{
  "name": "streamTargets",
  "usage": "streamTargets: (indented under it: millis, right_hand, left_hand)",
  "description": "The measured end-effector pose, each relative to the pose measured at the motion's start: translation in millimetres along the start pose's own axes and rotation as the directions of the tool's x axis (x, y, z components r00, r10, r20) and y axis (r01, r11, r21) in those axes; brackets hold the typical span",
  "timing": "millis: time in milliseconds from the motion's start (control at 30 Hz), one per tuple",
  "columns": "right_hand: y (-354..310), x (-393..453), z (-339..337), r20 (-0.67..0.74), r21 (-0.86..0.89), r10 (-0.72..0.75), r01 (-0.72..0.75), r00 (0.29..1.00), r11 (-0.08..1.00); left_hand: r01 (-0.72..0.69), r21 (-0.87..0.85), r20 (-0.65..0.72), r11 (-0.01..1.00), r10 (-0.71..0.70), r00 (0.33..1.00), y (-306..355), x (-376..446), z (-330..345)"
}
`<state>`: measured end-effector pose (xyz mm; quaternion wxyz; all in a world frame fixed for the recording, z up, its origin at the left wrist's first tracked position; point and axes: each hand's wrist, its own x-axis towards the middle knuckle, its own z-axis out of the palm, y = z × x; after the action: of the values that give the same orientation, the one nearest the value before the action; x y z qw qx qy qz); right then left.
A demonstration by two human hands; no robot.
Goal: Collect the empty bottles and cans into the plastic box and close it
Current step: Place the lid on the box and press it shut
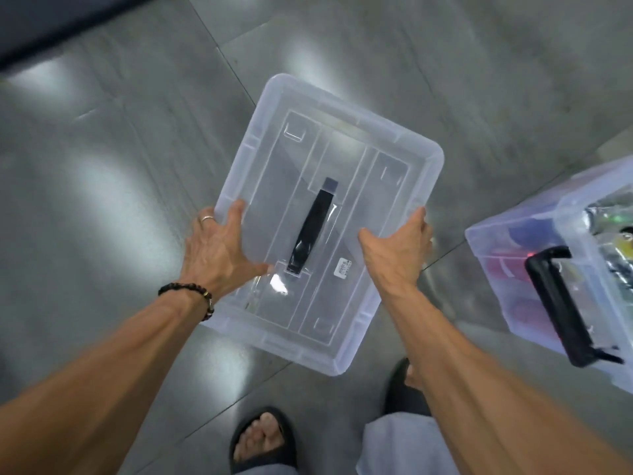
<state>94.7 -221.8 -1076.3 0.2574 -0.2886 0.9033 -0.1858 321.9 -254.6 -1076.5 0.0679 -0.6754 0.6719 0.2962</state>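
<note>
I hold a clear plastic box [346, 166] above the grey tiled floor, its lid on top with a black carry handle [310, 228] lying flat. Nothing shows through the lid but the floor. My left hand [219, 248] grips the box's left edge, thumb on the lid. My right hand [397, 248] grips the right edge, fingers wrapped under the rim. No loose bottles or cans are in sight.
A second clear box [496, 258] with a raised black handle [561, 303] stands on the floor at the right, holding colourful items I cannot make out. My feet in black sandals [262, 437] are below the held box. A dark edge [51, 32] runs along the upper left.
</note>
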Motion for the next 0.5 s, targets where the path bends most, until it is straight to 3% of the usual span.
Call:
streamTargets:
  millis: [200, 500]
  right_hand:
    - [-36.2, -9.5, -119.7, -0.108, 0.026, 0.016, -0.013, 0.994, 1.000]
    - [-1.9, 34.5, -314.2, -0.266, 0.161, 0.275, -0.239, 0.924, 0.958]
  left_hand:
    - [-0.092, 0.025, -0.007, 0.995, 0.093, 0.996, 85.2, -33.6, -88.1]
    - [-0.412, 0.143, 0.112, 0.900, 0.399, 0.910, 295.3, -57.1, -147.6]
